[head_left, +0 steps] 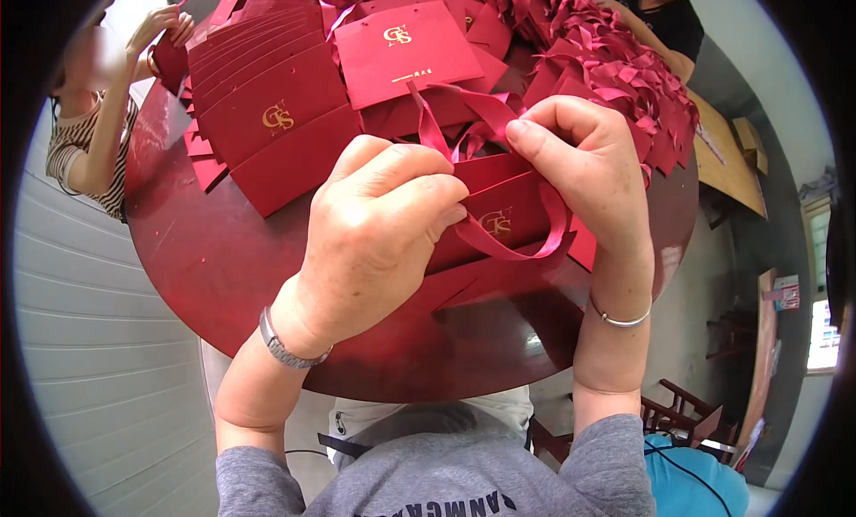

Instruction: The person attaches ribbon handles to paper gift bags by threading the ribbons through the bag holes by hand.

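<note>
A small red paper gift bag (pixel 508 215) with a gold emblem stands between my hands above the near part of the table. My left hand (pixel 379 209) is closed in a pinch at its upper left corner; the fingertips partly hide what they grip there. Thumb and forefinger of my right hand (pixel 584 156) pinch a red ribbon (pixel 477 107) above the bag's far side. In front, another ribbon loop (pixel 513 249) hangs down over the bag's face. Part of the bag is hidden behind my left fingers.
Flat red bags (pixel 267 98) lie fanned out at the left, with another bag (pixel 406 57) beside them. A large heap of ribboned bags (pixel 615 71) covers the far right of the round table (pixel 357 365). Two other people work at the far left and far right edges.
</note>
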`<action>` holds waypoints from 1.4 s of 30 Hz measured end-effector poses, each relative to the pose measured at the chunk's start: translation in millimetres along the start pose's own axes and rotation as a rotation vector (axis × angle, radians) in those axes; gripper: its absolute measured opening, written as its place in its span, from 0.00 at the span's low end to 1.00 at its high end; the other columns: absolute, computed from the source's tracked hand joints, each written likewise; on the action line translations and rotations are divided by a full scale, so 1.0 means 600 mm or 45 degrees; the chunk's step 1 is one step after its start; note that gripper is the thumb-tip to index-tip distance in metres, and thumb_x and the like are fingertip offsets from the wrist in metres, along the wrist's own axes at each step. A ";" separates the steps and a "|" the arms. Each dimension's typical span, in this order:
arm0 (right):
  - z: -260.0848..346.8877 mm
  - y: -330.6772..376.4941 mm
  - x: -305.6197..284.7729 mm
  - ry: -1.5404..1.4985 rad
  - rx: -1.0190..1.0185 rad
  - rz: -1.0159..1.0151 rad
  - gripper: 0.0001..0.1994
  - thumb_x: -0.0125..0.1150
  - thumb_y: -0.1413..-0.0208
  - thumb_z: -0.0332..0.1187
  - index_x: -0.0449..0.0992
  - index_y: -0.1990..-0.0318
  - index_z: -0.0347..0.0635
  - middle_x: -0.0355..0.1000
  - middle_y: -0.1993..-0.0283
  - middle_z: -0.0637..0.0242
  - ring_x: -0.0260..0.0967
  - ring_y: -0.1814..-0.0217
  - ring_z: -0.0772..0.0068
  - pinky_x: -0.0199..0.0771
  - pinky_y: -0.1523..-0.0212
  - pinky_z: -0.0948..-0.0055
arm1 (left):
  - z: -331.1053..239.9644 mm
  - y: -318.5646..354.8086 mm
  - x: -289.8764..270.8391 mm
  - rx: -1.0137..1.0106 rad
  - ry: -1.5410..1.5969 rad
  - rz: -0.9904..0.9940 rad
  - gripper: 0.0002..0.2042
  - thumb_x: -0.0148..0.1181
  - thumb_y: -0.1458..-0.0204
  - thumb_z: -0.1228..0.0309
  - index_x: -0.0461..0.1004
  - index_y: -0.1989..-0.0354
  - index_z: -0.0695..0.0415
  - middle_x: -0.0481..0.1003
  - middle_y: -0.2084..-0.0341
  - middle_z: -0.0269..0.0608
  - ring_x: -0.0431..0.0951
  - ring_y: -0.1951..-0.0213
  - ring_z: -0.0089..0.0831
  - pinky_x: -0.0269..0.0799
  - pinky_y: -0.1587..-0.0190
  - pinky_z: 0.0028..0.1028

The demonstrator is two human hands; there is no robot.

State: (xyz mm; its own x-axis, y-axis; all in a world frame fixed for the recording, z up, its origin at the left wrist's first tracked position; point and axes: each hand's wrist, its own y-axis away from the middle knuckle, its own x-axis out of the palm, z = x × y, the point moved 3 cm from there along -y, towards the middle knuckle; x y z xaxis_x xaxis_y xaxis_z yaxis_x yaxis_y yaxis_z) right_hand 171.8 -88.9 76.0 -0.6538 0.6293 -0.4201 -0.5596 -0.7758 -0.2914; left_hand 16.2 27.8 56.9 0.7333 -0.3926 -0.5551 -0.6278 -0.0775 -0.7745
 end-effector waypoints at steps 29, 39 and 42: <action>0.059 -0.006 0.000 0.721 -0.686 -0.147 0.06 0.61 0.43 0.29 0.80 0.63 0.36 0.77 0.62 0.63 0.73 0.60 0.71 0.71 0.57 0.71 | -0.013 0.008 -0.001 -0.006 0.128 0.038 0.11 0.67 0.63 0.83 0.77 0.67 0.62 0.78 0.64 0.45 0.77 0.68 0.39 0.74 0.66 0.32; 0.051 -0.034 0.039 0.582 -0.251 0.214 0.07 0.64 0.49 0.28 0.78 0.71 0.32 0.73 0.77 0.61 0.68 0.77 0.74 0.66 0.74 0.73 | -0.009 0.011 0.000 0.163 0.070 -0.017 0.07 0.62 0.61 0.77 0.74 0.71 0.58 0.75 0.67 0.38 0.72 0.76 0.32 0.71 0.73 0.28; 0.047 -0.040 0.040 0.659 -0.249 -0.005 0.07 0.65 0.48 0.28 0.77 0.72 0.31 0.70 0.81 0.65 0.63 0.79 0.80 0.62 0.77 0.75 | -0.005 0.010 0.004 0.144 0.149 -0.043 0.06 0.62 0.60 0.79 0.74 0.72 0.59 0.76 0.67 0.39 0.72 0.75 0.33 0.72 0.73 0.29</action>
State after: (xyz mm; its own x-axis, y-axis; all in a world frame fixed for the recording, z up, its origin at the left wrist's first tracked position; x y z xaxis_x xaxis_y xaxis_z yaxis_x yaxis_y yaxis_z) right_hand 155.1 -53.6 97.4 -0.2885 0.5665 -0.7719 -0.4242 -0.7984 -0.4274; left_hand 13.2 23.5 52.0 0.7136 -0.4963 -0.4944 -0.5652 0.0089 -0.8249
